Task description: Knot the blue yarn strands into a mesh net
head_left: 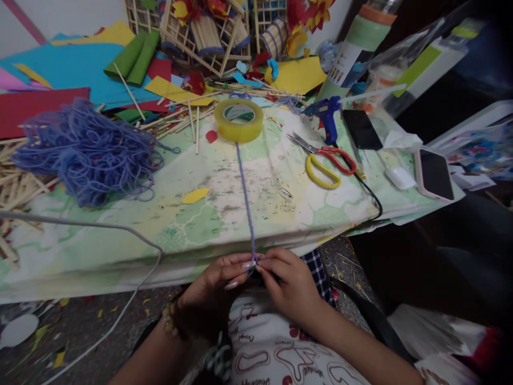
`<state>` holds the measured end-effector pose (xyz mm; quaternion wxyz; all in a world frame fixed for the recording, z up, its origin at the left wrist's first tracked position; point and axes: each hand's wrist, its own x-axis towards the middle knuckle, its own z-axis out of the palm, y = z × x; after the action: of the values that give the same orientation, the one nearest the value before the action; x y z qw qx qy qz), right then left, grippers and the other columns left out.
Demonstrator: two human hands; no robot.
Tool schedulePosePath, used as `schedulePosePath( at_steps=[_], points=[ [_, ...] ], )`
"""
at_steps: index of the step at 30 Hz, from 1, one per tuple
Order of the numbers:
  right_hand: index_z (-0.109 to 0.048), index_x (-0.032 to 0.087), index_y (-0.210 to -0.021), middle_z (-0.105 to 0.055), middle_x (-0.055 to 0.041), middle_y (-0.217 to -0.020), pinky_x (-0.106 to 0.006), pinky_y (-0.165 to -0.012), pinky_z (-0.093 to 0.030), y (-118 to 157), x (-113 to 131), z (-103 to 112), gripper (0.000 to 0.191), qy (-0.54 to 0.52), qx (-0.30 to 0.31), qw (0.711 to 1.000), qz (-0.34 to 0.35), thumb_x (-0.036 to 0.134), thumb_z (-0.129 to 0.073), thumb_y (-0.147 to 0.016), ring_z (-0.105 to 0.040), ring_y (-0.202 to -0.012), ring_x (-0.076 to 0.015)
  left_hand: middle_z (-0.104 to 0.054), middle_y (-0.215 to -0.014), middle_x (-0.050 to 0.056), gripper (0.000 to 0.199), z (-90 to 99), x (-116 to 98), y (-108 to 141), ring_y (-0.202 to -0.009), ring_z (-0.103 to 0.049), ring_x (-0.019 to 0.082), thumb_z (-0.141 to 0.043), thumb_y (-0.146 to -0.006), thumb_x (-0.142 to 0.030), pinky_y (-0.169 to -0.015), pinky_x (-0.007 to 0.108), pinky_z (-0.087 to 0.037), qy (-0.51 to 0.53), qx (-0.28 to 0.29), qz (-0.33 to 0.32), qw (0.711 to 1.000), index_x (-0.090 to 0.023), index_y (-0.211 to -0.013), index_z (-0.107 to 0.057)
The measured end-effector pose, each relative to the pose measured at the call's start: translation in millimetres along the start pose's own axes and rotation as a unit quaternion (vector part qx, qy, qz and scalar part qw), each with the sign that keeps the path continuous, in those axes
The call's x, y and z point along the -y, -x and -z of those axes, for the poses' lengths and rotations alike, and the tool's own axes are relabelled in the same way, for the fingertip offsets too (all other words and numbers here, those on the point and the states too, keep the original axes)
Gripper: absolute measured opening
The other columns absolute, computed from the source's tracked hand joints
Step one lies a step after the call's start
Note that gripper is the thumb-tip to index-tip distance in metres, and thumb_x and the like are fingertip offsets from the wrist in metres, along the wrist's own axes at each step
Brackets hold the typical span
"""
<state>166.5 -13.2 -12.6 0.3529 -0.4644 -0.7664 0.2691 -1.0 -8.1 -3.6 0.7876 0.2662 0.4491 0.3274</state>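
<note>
A braided purple yarn cord [247, 206] runs straight from under a roll of yellow tape [224, 124] toward me, past the table's front edge. Its near end is pinched between the fingertips of my left hand [226, 275] and my right hand [286, 278], which meet just off the edge. Both hands are closed on the yarn; the exact strands between the fingers are partly hidden. A tangled heap of purple yarn [96, 155] lies on the left of the table. Scissors [320, 158] with red and yellow handles rest to the right of the cord.
A blue glue gun [328, 120], a black phone [363, 130] and a white-edged phone [435, 174] lie at the right. Coloured paper [76, 61], thin sticks and stick-built models [206, 35] crowd the back. A grey cable [136, 230] crosses the front left edge.
</note>
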Motion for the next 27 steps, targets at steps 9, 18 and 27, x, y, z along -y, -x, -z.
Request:
schedulePosePath(
  at_steps=[9, 18, 27],
  points=[
    [-0.067, 0.014, -0.077, -0.061, -0.0069, -0.076, -0.027, -0.063, -0.045, 4.1, -4.3, -11.5, 0.018, 0.133, 0.021, 0.991, 0.017, 0.01, -0.051, -0.083, -0.053, -0.071, -0.0159, -0.045, -0.052, -0.003, 0.038, 0.5, 14.4, -16.7, -0.048, -0.035, 0.006, -0.076, -0.063, -0.038, -0.046, 0.02, -0.024, -0.01, -0.05, 0.031, 0.998, -0.007, -0.084, -0.068],
    [-0.068, 0.014, -0.097, -0.064, -0.0095, -0.088, -0.03, -0.073, -0.049, 7.0, -8.5, -11.8, 0.024, 0.046, 0.018, 0.999, 0.0, 0.008, -0.048, -0.085, -0.056, -0.083, -0.018, -0.048, -0.046, -0.002, 0.047, -5.4, 12.8, -11.0, -0.043, -0.036, 0.006, -0.074, -0.061, -0.045, -0.042, 0.02, -0.024, -0.064, -0.093, 0.009, 0.994, -0.007, -0.088, -0.07],
    [-0.07, 0.015, -0.093, -0.066, -0.0086, -0.087, -0.029, -0.071, -0.051, 6.0, -3.3, -9.2, 0.024, 0.004, -0.013, 1.0, 0.002, 0.006, -0.05, -0.083, -0.059, -0.08, -0.0169, -0.052, -0.048, -0.002, 0.045, -2.8, 12.3, -3.9, -0.043, -0.04, 0.007, -0.075, -0.059, -0.045, -0.043, 0.019, -0.03, -0.064, -0.139, 0.017, 0.988, -0.009, -0.085, -0.069]
  ],
)
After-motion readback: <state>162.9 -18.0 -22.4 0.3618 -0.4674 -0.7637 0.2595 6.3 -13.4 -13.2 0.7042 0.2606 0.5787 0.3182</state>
